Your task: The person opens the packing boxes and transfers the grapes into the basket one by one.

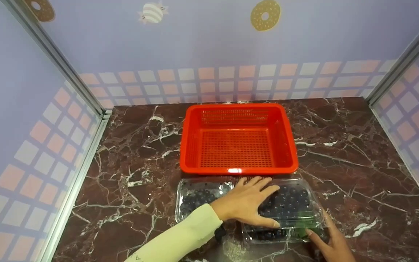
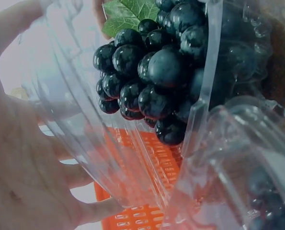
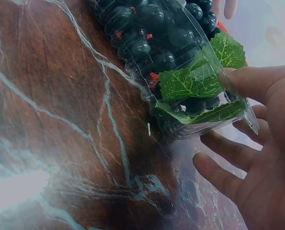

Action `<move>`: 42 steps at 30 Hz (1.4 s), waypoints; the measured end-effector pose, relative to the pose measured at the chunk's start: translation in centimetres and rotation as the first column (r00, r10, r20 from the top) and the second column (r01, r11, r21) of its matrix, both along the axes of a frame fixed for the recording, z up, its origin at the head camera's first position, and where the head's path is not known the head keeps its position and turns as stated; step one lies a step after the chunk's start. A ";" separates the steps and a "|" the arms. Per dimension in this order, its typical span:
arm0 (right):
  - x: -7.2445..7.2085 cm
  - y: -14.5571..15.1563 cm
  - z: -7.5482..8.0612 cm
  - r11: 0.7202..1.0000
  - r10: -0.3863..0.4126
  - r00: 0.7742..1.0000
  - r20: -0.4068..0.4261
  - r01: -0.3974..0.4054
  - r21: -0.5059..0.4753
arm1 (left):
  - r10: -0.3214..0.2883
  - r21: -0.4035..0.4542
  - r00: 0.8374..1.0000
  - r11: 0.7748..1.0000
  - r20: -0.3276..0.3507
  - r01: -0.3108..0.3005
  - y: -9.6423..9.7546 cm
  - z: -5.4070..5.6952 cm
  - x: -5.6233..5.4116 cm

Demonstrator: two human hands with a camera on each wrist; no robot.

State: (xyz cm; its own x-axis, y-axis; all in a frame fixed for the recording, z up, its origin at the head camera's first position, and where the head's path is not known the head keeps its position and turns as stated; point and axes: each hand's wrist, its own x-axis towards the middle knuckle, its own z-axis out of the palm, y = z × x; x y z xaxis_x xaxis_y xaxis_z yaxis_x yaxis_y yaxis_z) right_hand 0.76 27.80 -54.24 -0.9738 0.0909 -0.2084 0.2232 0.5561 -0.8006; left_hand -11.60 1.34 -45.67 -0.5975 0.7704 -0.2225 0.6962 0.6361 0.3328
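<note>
A clear plastic clamshell box (image 1: 286, 240) holds dark grapes (image 2: 156, 72) and a green leaf (image 3: 195, 81). Its lid stands a little apart from the tray in the left wrist view, with grapes showing between. Over the lid my left hand (image 1: 244, 203) lies with spread fingers, the palm toward the plastic. At the right end my right hand (image 1: 335, 243) grips the box, thumb on the rim near the leaf and fingers below it. A second clear box (image 1: 180, 196) of dark grapes sits just left, partly hidden under my left forearm.
A red plastic basket (image 1: 238, 170) with a slotted bottom stands directly behind the boxes on the dark marbled tabletop (image 1: 140, 153). Patterned panels (image 1: 209, 43) wall the table in at the back, left and right.
</note>
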 end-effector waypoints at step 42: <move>0.3 -0.4 -0.5 0.997 -0.013 0.993 -0.121 0.022 0.078 | 0.008 0.068 0.994 0.998 0.105 -0.016 0.2 1.0 -2.2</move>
State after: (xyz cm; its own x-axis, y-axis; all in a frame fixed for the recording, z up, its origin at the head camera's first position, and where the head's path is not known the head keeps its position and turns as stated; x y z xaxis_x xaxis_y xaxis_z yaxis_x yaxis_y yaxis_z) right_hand 1.09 27.36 -54.71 -0.9895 0.1196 -0.0817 0.1385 0.6153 -0.7760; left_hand -13.80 1.54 -44.72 -0.5832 0.7788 -0.2309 0.6478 0.6174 0.4464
